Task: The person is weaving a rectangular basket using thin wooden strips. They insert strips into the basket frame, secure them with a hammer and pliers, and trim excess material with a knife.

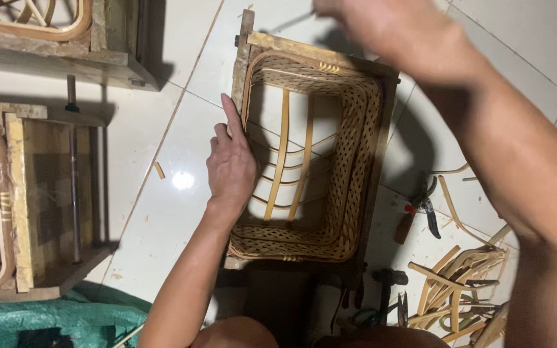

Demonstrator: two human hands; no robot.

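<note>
A weaver steadied a half-woven bamboo basket (349, 148) in its wooden mould frame (317, 50).
The left hand (230, 164) lay flat, fingers together, on the rim; the right hand (394, 29) was blurred, grip unclear; firm bracing seemed key.

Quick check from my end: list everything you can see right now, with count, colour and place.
woven basket: one, tan, unfinished, open bottom crossed by slats, centre, inside a wooden frame
wooden frame: one, brown, around the basket
wooden moulds: at least two, brown, left edge and top left
pruning shears: one, dark with a red handle, right of the frame
bamboo strips: loose pile, pale yellow, lower right
dark tools: a few, near the bottom, kind unclear
green sheet: one, bottom left
tiled floor: white, under everything
left hand: resting on the basket's left rim
right hand: blurred, raised above the frame's top edge; grip unclear
</note>
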